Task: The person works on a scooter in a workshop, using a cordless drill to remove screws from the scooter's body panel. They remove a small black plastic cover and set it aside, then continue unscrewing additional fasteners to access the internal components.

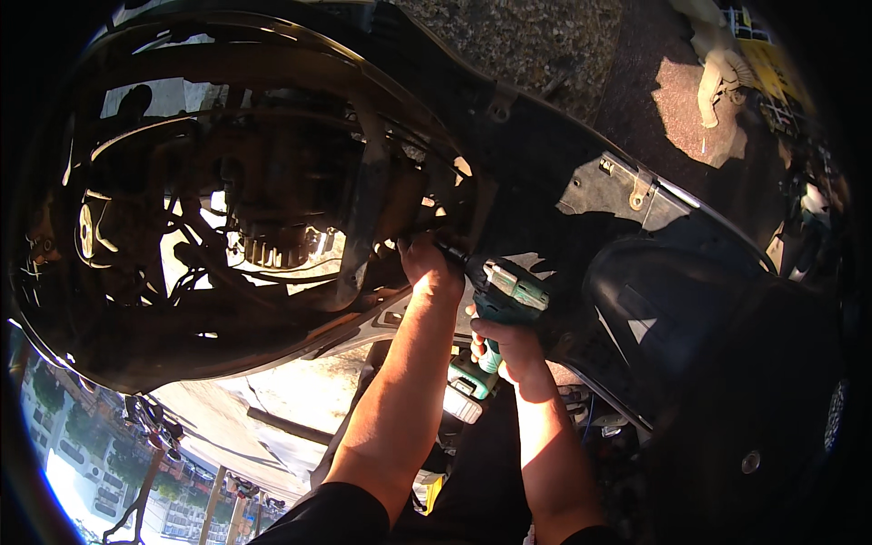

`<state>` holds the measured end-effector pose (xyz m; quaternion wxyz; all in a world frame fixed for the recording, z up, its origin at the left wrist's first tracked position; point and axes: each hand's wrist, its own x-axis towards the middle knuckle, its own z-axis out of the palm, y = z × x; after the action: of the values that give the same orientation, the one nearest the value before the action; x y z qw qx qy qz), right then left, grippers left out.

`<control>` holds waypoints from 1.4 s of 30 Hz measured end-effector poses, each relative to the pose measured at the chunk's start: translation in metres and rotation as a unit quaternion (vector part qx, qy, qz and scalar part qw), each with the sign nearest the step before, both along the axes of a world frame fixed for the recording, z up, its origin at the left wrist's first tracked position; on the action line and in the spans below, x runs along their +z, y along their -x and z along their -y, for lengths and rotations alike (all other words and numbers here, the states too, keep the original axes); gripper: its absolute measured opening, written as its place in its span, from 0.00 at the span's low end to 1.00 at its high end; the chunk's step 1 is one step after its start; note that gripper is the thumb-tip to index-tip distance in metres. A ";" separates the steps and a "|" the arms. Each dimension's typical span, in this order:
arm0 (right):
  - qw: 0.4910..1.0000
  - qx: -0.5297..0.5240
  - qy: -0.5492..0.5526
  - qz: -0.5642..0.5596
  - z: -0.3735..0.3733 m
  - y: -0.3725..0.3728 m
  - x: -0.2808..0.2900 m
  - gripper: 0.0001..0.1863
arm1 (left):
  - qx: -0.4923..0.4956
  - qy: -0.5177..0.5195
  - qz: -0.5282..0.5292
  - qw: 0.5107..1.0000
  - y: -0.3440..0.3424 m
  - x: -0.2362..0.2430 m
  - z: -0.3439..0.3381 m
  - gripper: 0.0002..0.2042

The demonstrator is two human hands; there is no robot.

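My right hand (500, 345) grips the handle of a green and black cordless power driver (513, 291), whose pale-based battery pack (466, 400) hangs below. The driver's dark nose points up-left toward the inner edge of a large rounded opening in a dark vehicle body. My left hand (422, 263) is at that edge beside the tool's nose, fingers curled; what they hold is hidden in shadow. To their right lies a black panel (518, 218) with metal brackets (636, 200). Inside the opening are rusty, dark mechanical parts (272, 182), hoses and a pale bent bracket (363, 209).
Gravelly ground (527, 45) and a brown surface (681, 100) show beyond the body, with pale corrugated hose-like pieces (718, 86) and yellow items (772, 64). At lower left are a pale paved floor (227, 427) and a dark bar (286, 427). A black moulded section (745, 381) fills the right.
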<state>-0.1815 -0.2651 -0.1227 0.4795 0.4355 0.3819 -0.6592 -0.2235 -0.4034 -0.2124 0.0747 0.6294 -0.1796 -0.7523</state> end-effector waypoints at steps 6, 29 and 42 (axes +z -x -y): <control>1.000 0.006 -0.006 -0.008 0.007 -0.005 -0.007 0.12 | 0.000 0.008 0.026 1.000 -0.002 -0.005 0.004 0.20; 0.998 -0.049 0.023 0.016 -0.001 -0.011 0.002 0.11 | 0.025 0.026 0.039 0.999 0.002 -0.008 -0.003 0.13; 0.998 -0.056 0.015 0.006 -0.005 -0.029 0.001 0.16 | -0.053 0.013 0.067 0.996 0.002 0.007 -0.005 0.08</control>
<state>-0.1529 -0.2606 -0.1221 0.4508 0.4528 0.3441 -0.6880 -0.2260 -0.3982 -0.2051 0.0312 0.6672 -0.2272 -0.7087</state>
